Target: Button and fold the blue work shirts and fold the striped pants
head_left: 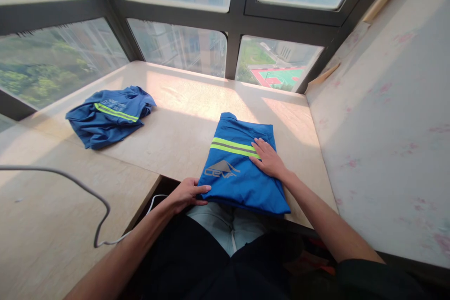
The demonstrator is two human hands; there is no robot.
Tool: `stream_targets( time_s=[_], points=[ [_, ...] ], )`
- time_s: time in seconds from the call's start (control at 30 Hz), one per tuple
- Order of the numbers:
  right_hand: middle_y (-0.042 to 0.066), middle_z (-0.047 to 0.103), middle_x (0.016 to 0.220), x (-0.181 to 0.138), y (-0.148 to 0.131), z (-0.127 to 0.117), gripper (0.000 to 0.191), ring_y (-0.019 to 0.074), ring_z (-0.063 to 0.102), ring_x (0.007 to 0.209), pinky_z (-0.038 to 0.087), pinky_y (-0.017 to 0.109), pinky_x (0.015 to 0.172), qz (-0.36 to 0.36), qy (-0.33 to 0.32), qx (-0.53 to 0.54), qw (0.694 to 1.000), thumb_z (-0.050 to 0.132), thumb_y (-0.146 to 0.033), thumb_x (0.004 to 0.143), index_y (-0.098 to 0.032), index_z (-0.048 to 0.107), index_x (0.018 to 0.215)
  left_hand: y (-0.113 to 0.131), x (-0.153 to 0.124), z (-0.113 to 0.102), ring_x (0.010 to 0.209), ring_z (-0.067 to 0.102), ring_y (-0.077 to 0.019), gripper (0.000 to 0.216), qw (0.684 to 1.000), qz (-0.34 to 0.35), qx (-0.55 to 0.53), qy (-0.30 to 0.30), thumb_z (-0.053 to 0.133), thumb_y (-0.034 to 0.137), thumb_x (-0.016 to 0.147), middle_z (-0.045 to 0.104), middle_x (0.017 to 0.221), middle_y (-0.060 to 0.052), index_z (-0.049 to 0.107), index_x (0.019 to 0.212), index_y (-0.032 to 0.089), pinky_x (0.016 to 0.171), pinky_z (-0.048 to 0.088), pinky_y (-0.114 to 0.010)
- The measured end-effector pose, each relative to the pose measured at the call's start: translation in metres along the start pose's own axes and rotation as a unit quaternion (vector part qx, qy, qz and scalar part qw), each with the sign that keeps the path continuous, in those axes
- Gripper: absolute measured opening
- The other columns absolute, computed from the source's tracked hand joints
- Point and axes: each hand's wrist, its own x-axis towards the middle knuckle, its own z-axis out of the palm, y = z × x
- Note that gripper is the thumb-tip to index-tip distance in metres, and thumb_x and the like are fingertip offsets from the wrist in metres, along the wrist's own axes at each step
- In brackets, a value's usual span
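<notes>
Running in from the left border, where it is cut off, a cable (75, 180) lies near-left of the central window post (232, 54) and passes behind the left forearm. Left of the post rests a crumpled blue garment (110, 126) with a yellow-green stripe; its print is too small to read and its underside is hidden. Near-left of the post, a dark recess (164, 186) contains a white length of cable; its depth cannot be made out. The left hand (186, 193), on the near side of the post, clamps a corner of the folded garment (242, 185), thumb above, fingers mostly concealed below. This garment lies directly near-side of the post on the wooden surface (165, 136): bright blue, roughly squared, slightly wrinkled, with a yellow-green band split by grey and a grey peaked logo. Its inner layers are hidden. The right hand (269, 159), near-right of the post, lies flat across the band's end, fingers extended, thumb apart.
</notes>
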Motion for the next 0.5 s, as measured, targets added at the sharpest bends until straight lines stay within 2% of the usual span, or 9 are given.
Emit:
stream_targets(
  time_s=[0.13, 0.2, 0.37, 0.5],
  points=[
    [0.013, 0.033, 0.16, -0.007, 0.014, -0.004, 0.065, 0.0291, 0.024, 0.15, 0.024, 0.052, 0.122, -0.002, 0.001, 0.007, 1.0, 0.039, -0.055, 0.099, -0.015, 0.041, 0.151, -0.001, 0.0, 0.005, 0.084, 0.068, -0.0175, 0.049, 0.997, 0.002, -0.012, -0.074, 0.091, 0.041, 0.059, 0.073, 0.094, -0.009, 0.073, 0.094, 0.011, 0.079, 0.06, -0.031],
    [0.013, 0.034, 0.159, -0.01, 0.025, -0.006, 0.065, 0.0291, 0.026, 0.15, 0.025, 0.051, 0.122, -0.002, 0.001, 0.009, 1.0, 0.04, -0.055, 0.098, -0.015, 0.042, 0.15, 0.0, 0.001, 0.011, 0.086, 0.07, -0.0181, 0.049, 0.996, -0.004, -0.008, -0.093, 0.091, 0.038, 0.06, 0.073, 0.097, -0.01, 0.073, 0.096, 0.011, 0.082, 0.059, -0.03],
    [0.013, 0.034, 0.159, -0.016, 0.055, -0.016, 0.065, 0.0285, 0.026, 0.15, 0.025, 0.05, 0.122, 0.002, 0.003, 0.005, 1.0, 0.041, -0.054, 0.098, -0.015, 0.042, 0.15, 0.005, 0.013, 0.039, 0.075, 0.071, -0.0162, 0.046, 0.998, 0.024, -0.022, -0.057, 0.095, 0.027, 0.053, 0.072, 0.084, -0.006, 0.071, 0.089, 0.011, 0.07, 0.06, -0.024],
    [0.013, 0.034, 0.159, -0.018, 0.082, -0.025, 0.064, 0.028, 0.025, 0.15, 0.024, 0.05, 0.122, 0.017, -0.011, -0.008, 1.0, 0.04, -0.052, 0.099, -0.014, 0.041, 0.15, 0.015, 0.035, 0.06, 0.076, 0.071, -0.0167, 0.044, 0.996, 0.046, -0.044, -0.057, 0.094, 0.021, 0.053, 0.073, 0.087, -0.008, 0.072, 0.09, 0.01, 0.07, 0.062, -0.024]
  ],
)
